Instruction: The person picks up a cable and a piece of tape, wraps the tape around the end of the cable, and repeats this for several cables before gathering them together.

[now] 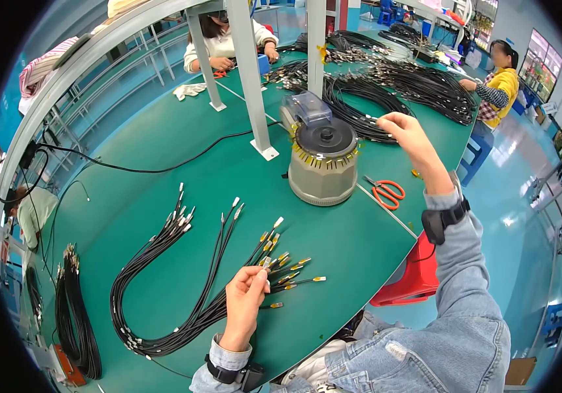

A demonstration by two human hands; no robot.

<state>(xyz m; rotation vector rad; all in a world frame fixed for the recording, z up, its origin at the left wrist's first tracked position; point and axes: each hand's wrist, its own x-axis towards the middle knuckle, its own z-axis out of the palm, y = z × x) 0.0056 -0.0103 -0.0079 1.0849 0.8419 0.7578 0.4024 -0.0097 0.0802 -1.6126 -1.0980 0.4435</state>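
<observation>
My left hand (247,302) pinches one black cable just below its silver connector (267,261), at the ends of a bundle of black cables (192,322) that curves in a U on the green table. Several ends in that bundle wear yellow tape (284,258). My right hand (413,139) is raised right of a round tape dispenser (323,171), thumb and forefinger closed together. Whatever is between those fingertips is too small to make out. Short yellow strips (320,160) ring the dispenser's black top. Orange-handled scissors (387,194) lie to its right.
Metal posts (261,134) stand on the green table (182,144), with a black cord (163,169) crossing it. More cable bundles lie at the far side (418,85) and left edge (74,314). Two co-workers sit beyond. A red stool (412,278) stands beside the table's right edge.
</observation>
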